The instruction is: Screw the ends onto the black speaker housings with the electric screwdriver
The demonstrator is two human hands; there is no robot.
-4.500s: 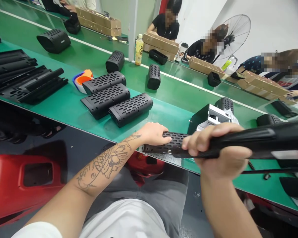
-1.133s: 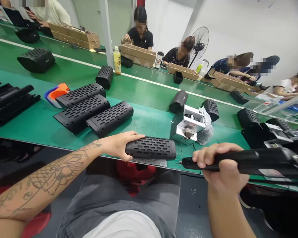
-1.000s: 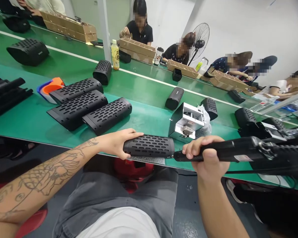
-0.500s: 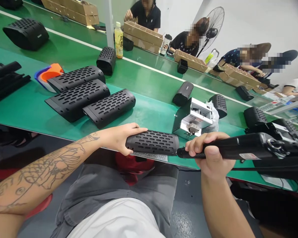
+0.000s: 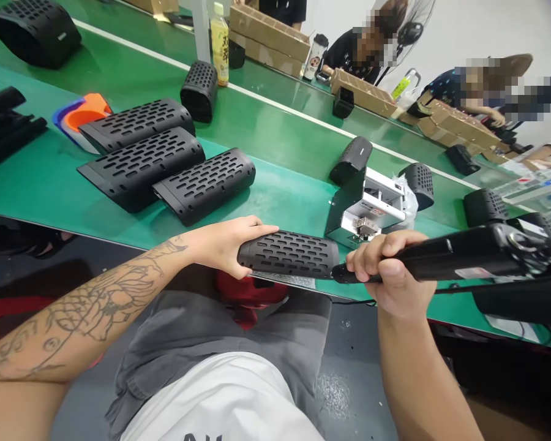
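My left hand (image 5: 232, 244) is closed around the left end of a black slotted housing (image 5: 289, 252), which lies at the table's front edge. In my right hand (image 5: 397, 269) is a black electric screwdriver (image 5: 459, 251), held sideways, its tip against the housing's right end. The bit itself is too small to make out. Left of centre rest a slotted housing (image 5: 206, 184) and two more like it, side by side. Just behind my right hand stands a white and black screw feeder (image 5: 367, 208).
An orange and blue tape dispenser (image 5: 89, 116) and black tubes (image 5: 9, 135) lie at left. More housings (image 5: 199, 89) stand along the green bench, near a yellow bottle (image 5: 219, 46). Across it, people work beside cardboard boxes (image 5: 269, 40). A cable runs below the screwdriver.
My view has shifted, so the bench things sit higher in the picture. Both hands keep their hold, and the screwdriver tip stays at the housing's right end.
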